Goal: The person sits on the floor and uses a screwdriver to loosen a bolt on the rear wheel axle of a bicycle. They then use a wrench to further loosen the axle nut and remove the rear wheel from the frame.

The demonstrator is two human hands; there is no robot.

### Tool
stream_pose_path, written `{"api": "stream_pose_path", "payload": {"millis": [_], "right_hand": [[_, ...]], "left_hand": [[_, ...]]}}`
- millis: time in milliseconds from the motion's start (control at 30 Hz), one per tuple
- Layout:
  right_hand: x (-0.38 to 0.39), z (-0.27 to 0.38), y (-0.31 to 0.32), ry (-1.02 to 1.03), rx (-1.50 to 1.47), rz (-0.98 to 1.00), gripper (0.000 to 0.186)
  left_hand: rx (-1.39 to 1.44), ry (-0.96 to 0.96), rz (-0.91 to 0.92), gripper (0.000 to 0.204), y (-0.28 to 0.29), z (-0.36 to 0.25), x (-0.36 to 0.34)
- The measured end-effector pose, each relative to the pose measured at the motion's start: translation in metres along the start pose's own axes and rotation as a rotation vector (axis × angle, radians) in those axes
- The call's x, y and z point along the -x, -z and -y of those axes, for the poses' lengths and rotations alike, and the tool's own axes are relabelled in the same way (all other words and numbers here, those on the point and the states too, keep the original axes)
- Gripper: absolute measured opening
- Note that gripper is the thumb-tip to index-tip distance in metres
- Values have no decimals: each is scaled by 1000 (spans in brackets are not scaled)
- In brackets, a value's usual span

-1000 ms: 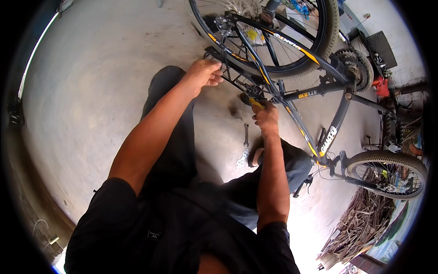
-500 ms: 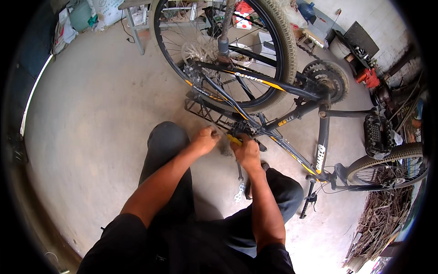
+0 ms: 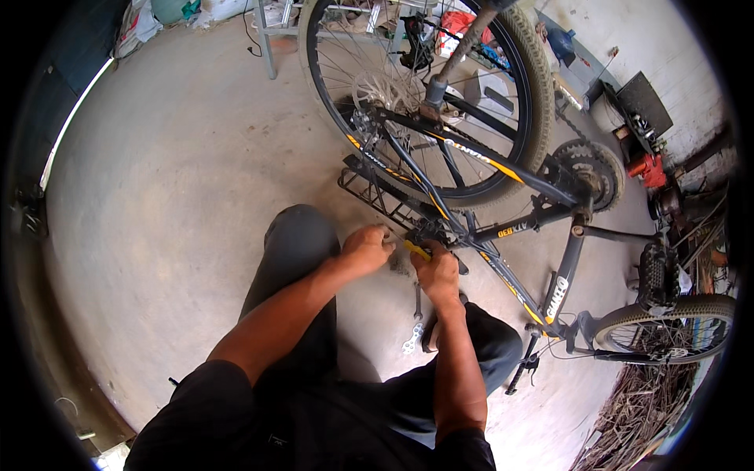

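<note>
My right hand (image 3: 437, 271) is closed round a yellow-handled tool (image 3: 417, 250), which looks like a screwdriver. A thin line runs from its tip toward my left hand (image 3: 367, 250). The left fingers are pinched together just left of the tool, and what they hold is too small to make out. Both hands are beside the dark rear rack (image 3: 382, 202) of a black and orange bicycle (image 3: 514, 228), which stands upside down. Between my knees, on the floor, lie a wrench (image 3: 418, 302) and a silver flat spanner with several holes (image 3: 412, 339).
The bicycle's rear wheel (image 3: 542, 118) rises ahead of me; its front wheel (image 3: 664, 334) is at the right. A bundle of sticks (image 3: 628, 424) lies at lower right. A metal-legged stand (image 3: 267, 47) and bags (image 3: 141, 27) are at the back. The concrete floor (image 3: 157, 196) stretches left.
The view has shifted, so the bicycle and both hands now appear farther right and a little lower. The grip on the yellow-handled tool looks the same.
</note>
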State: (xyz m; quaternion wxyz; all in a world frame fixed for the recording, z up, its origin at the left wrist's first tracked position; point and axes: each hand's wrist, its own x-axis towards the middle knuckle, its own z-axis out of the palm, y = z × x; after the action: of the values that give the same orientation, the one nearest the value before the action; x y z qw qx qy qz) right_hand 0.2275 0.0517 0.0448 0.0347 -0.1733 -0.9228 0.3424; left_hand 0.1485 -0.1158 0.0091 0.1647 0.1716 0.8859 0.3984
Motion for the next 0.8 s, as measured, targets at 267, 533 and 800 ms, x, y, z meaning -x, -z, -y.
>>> {"api": "stream_pose_path", "payload": {"millis": [267,533,800], "right_hand": [[-8,-6,-10,-4,14,20,38],[-3,-8,-7,50,9,-10,37],[3,-5,3,8,7,1,38]], "left_hand": [[240,-304,-422,39,93,-75,-28],[313,-878,-687,38,230,-228,-68],[598,-892,-377,33,225,-248,-62]]}}
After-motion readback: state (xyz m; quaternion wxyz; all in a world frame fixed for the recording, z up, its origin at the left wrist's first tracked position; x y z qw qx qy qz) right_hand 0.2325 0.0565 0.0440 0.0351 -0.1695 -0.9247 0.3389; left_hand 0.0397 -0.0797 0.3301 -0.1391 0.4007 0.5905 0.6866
